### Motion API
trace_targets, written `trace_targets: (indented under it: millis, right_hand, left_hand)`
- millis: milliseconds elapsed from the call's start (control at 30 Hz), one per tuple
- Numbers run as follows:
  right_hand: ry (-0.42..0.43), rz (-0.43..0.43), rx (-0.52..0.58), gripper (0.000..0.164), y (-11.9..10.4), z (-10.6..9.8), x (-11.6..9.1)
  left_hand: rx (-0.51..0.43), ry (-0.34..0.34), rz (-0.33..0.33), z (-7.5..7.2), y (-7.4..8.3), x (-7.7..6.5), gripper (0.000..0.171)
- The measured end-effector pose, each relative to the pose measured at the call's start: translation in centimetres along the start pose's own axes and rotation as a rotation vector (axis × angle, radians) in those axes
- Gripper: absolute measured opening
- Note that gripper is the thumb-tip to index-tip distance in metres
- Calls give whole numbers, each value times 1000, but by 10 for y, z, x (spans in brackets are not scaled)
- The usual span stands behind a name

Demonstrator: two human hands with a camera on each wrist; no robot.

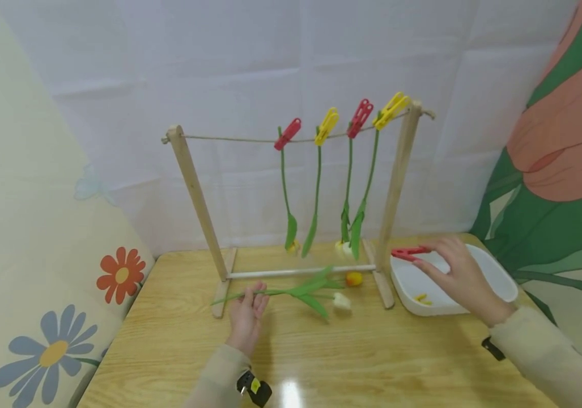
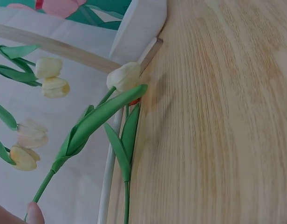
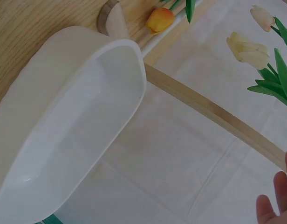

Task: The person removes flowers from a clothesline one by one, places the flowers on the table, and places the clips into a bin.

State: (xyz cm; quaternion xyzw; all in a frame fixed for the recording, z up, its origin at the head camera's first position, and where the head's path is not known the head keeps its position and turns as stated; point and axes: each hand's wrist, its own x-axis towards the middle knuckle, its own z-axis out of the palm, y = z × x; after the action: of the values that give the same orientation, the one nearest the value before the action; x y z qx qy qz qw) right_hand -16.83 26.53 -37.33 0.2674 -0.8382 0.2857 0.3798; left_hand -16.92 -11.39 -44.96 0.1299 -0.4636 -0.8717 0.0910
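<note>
Low in the centre of the head view, the left hand [image 1: 246, 318] grasps a white tulip [image 2: 87, 126] by its stem, the bloom pointing toward the right of the frame. In the left wrist view that tulip runs from the fingertips at lower left up to its bloom at upper centre. At the right of the head view, the right hand [image 1: 458, 273] pinches a red peg [image 1: 400, 253] above the white tub [image 1: 423, 309], in which yellow pegs [image 1: 423, 298] lie. Only its fingertips show at lower right in the right wrist view.

An orange tulip [image 1: 354, 279] lies on the worktop [image 1: 168, 340] right of centre, near the white bloom. Across the middle stands a wooden rack [image 1: 199, 198] with a cord [image 1: 229, 138]; right of centre, four tulips [image 1: 310, 235] hang bloom-down from it, clipped by red and yellow clips [image 1: 327, 127] in turn. A white cloth [image 1: 229, 73] fills the upper centre behind
</note>
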Motion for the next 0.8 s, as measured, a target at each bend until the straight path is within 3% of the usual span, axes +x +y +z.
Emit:
trace_targets:
  millis: [367,800]
  right_hand:
    - [-23,3,-30,25,17,-1,-6]
    - [-143,54,-90,25,34,-4,-11]
  left_hand:
    - [-26,28,-12,3,-7,-1,39]
    - [-96,55,-9,11,-23,-7,39]
